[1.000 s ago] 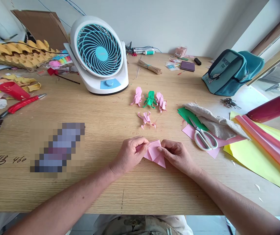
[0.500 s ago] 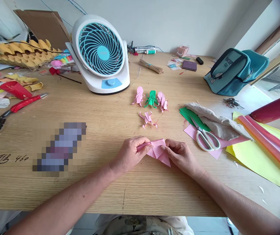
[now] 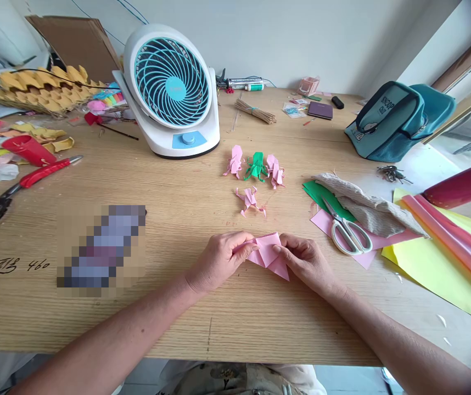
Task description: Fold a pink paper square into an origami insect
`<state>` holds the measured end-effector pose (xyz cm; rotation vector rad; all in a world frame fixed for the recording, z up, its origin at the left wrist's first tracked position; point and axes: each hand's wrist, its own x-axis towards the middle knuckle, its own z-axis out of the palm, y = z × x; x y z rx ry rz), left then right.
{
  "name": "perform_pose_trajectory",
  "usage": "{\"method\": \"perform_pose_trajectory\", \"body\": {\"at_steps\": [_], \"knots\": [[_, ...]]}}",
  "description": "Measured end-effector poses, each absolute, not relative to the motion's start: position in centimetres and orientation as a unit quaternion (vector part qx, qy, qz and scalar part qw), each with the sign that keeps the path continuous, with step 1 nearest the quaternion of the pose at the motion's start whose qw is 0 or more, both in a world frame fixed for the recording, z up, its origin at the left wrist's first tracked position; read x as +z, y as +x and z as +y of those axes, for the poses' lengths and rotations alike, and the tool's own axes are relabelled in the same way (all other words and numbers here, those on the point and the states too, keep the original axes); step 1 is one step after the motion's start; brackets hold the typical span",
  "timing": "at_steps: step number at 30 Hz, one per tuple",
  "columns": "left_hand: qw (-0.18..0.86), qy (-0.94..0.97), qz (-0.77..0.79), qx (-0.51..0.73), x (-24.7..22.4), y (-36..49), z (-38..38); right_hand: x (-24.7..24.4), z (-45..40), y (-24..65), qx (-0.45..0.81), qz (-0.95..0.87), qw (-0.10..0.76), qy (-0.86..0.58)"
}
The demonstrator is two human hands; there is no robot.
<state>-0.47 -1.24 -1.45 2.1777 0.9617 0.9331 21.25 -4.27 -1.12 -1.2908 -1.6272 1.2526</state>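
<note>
A folded piece of pink origami paper is held between my two hands, just above the wooden table. My left hand pinches its left end between thumb and fingers. At the right edge, my right hand grips it with the thumb on top. The paper has several creased layers, and one pointed flap hangs toward me. Beyond my hands lies a pink origami figure with thin bent limbs. Behind that sit a green origami figure and two more pink ones, in a row.
To the right, white-handled scissors rest on pink and green paper beside a grey cloth. Yellow sheets lie farther right. A white fan stands at the back left, a teal bag at the back right. Red-handled pliers are at left.
The view has shifted very slightly. Both hands keep the same hold on the pink paper, with no clear change in its folds.
</note>
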Motion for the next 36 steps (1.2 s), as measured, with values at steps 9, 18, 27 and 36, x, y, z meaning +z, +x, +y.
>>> {"method": "perform_pose_trajectory", "body": {"at_steps": [9,18,27,36], "knots": [[0.3,0.802,0.373,0.359,-1.36,-0.33,-1.39,-1.06,-4.25,21.11,0.497,-0.636,0.342,-0.482],[0.321,0.804,0.348,0.358,-1.29,-0.45,-1.32,-1.21,-4.29,21.1,0.477,-0.641,0.346,-0.492],[0.305,0.815,0.373,0.322,-1.18,-0.45,-1.32,-1.55,-4.41,21.13,0.442,-0.661,0.343,-0.501],[0.295,0.816,0.376,0.325,-1.31,0.2,-1.76,-1.33,-4.61,20.6,0.403,-0.689,0.318,-0.511]]}}
